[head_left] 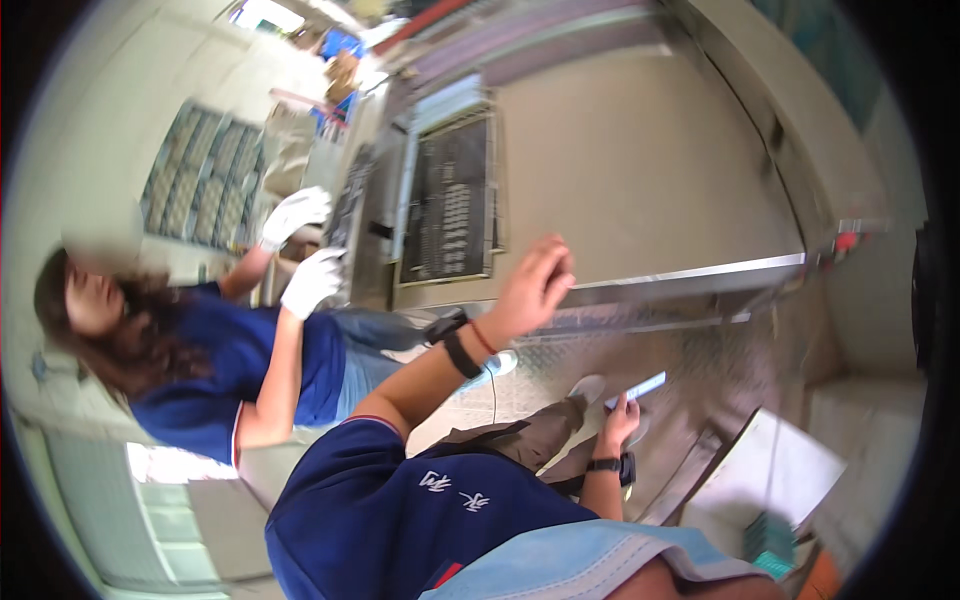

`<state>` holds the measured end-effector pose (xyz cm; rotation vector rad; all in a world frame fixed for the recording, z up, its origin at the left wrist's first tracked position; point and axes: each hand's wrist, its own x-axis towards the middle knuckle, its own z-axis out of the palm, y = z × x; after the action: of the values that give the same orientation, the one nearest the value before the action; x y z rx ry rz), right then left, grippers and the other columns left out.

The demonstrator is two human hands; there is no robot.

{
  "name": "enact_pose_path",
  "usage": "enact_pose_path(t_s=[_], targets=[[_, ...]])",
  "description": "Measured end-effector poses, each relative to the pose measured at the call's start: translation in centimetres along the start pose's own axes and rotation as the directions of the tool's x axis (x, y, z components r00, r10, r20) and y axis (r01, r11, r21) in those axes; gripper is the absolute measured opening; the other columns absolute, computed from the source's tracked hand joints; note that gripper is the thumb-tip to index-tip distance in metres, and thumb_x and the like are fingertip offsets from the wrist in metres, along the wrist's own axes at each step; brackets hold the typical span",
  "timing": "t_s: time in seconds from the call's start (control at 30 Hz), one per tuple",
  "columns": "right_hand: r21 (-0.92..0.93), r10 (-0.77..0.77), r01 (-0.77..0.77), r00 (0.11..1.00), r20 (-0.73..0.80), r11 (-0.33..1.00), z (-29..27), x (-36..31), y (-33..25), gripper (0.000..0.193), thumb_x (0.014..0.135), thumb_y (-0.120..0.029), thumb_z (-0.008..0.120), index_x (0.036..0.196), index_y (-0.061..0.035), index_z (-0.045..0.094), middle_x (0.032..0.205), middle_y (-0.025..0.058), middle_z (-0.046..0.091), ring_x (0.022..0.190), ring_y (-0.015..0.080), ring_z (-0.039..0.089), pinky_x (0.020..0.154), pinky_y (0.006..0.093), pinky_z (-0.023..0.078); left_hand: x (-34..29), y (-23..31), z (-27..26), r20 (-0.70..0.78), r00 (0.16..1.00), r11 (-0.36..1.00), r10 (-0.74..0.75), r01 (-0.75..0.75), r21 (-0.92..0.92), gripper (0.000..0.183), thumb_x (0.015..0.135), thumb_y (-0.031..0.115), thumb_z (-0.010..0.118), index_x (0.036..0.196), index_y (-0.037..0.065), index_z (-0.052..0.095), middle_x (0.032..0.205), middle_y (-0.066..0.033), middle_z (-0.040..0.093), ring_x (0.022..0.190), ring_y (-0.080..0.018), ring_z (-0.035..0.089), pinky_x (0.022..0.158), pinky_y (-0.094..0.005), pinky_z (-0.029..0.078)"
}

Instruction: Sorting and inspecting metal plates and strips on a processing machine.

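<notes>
Head view: right hand point(620, 424) pinches a slim pale bar point(645, 385) near its end, perhaps keeping it clear; half-curled left hand point(530, 293) seems empty by the tabletop point(650, 170).

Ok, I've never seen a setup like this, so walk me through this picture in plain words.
There is no robot here, just a person using bare hands. The picture comes from a wide fisheye camera worn on the head, looking down, so straight edges bend toward its rim.

The left hand looks empty, fingers loosely bent, at the near edge of a broad metal surface; whether it touches is unclear. The right hand, lower down, holds a thin pale flat object, too blurred to identify.

On the metal surface lies a dark patterned panel with a thin frame around it. The white-gloved hands at the left belong to a co-worker in a blue shirt.
</notes>
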<state>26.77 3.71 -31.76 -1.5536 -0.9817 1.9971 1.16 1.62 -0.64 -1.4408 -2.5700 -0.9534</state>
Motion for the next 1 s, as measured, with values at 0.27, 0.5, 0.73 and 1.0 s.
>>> enact_pose_path(t_s=[0.27, 0.5, 0.73, 1.0], targets=[[-0.346, -0.525, 0.531, 0.843, 0.119, 0.774, -5.7, -4.5, -26.6, 0.021, 0.092, -0.018, 0.061, 0.096, 0.0024, 0.062, 0.075, 0.0019, 0.056, 0.062, 0.0092, 0.049, 0.053, 0.0256, 0.043, -9.0, 6.7, -9.8, -0.136, 0.969, 0.958, -0.207, 0.173, -0.226, 0.041, 0.085, 0.015, 0.066, 0.12, -0.001, 0.052, 0.12, -0.0191, 0.057, 0.109, -0.0338, 0.057, 0.09, -0.0377, 0.047], [-0.36, -0.739, 0.795, 0.596, 0.314, 0.488, 2.5, -10.1, -43.1, 0.021, 0.092, -0.018, 0.061, 0.097, 0.0025, 0.063, 0.073, 0.0, 0.053, 0.066, 0.0076, 0.047, 0.057, 0.0228, 0.04, -15.0, 4.3, -13.7, -0.218, 0.884, 0.895, -0.414, 0.352, -0.272, 0.037, 0.084, 0.015, 0.067, 0.116, -0.001, 0.057, 0.106, -0.0169, 0.063, 0.096, -0.0293, 0.064, 0.083, -0.0351, 0.051], [-0.249, -0.618, 0.849, 0.514, 0.595, 0.466, 14.4, -12.9, -43.5, 0.024, 0.09, -0.01, 0.064, 0.107, 0.0054, 0.062, 0.083, 0.0003, 0.06, 0.074, 0.0065, 0.053, 0.063, 0.022, 0.043, -15.2, 0.7, -14.9, -0.254, 0.892, 0.923, -0.375, 0.334, -0.189, 0.034, 0.084, 0.019, 0.066, 0.111, 0.001, 0.058, 0.106, -0.0168, 0.064, 0.093, -0.0326, 0.063, 0.078, -0.0377, 0.052], [-0.287, -0.218, 0.732, 0.51, 0.832, 0.618, 22.9, -14.7, -37.2, 0.024, 0.088, -0.003, 0.064, 0.11, 0.0053, 0.062, 0.086, 0.0037, 0.067, 0.074, 0.007, 0.059, 0.063, 0.0217, 0.048, -15.2, -3.4, -15.5, -0.208, 0.878, 0.899, -0.431, 0.398, -0.185, 0.034, 0.084, 0.019, 0.066, 0.112, 0.001, 0.057, 0.106, -0.0173, 0.063, 0.094, -0.0338, 0.062, 0.078, -0.0382, 0.052]])
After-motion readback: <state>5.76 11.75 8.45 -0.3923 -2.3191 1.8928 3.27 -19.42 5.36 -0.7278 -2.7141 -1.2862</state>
